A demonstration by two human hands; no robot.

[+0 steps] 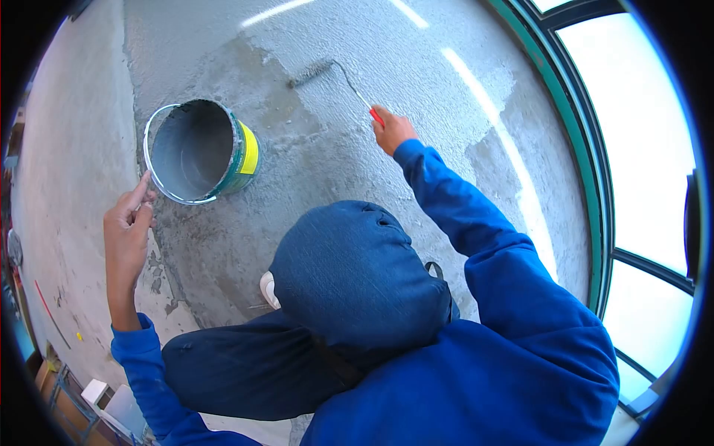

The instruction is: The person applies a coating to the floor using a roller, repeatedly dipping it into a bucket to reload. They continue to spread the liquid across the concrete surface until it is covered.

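My right hand (pixel 394 131) is closed around the red handle of a paint roller (pixel 312 72). The roller's grey, loaded sleeve lies on the floor (pixel 253 152), at the edge of a wet grey coating. To the left stands a green bucket (pixel 197 149) with a yellow label; its inner wall is smeared with grey, and it looks tilted toward me. My left hand (pixel 128 230) is at the bucket's wire handle (pixel 147 145), index finger stretched to it and the other fingers curled. The exact grip of those fingertips is partly hidden.
A green-framed window (pixel 580 149) runs along the right. On the left, a lighter floor strip (pixel 82 149) borders the coated area. White boxes (pixel 111 405) and other items stand at lower left. My covered head (pixel 349 275) and bent knee (pixel 245 364) fill the lower middle.
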